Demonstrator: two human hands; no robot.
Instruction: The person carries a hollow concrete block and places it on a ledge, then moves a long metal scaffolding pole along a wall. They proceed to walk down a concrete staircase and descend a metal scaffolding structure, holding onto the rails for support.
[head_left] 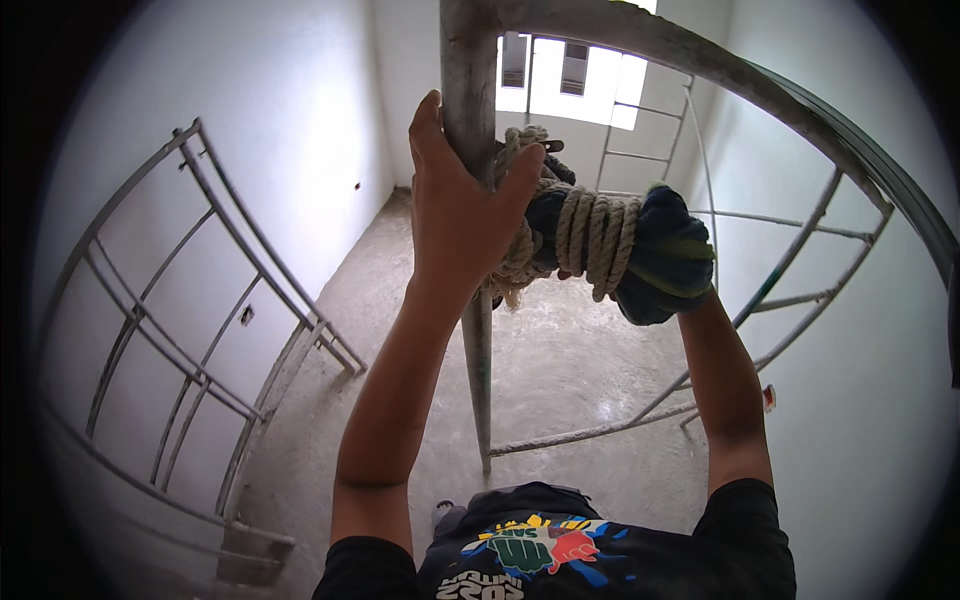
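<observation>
My left hand is closed around an upright grey metal scaffold pole, its fingers on the left side and its thumb over the knotted rope on the right. Thick beige rope winds in several turns around a dark blue and green cloth bundle. More rope and a dark piece sit beside the pole, partly covered by my thumb. My right hand reaches up behind the bundle and holds it from the far side; most of its fingers are hidden.
A curved scaffold tube arches overhead to the right, joined to rungs. Another metal frame leans at the left wall. A bright window opening is at the back, above the grey concrete floor.
</observation>
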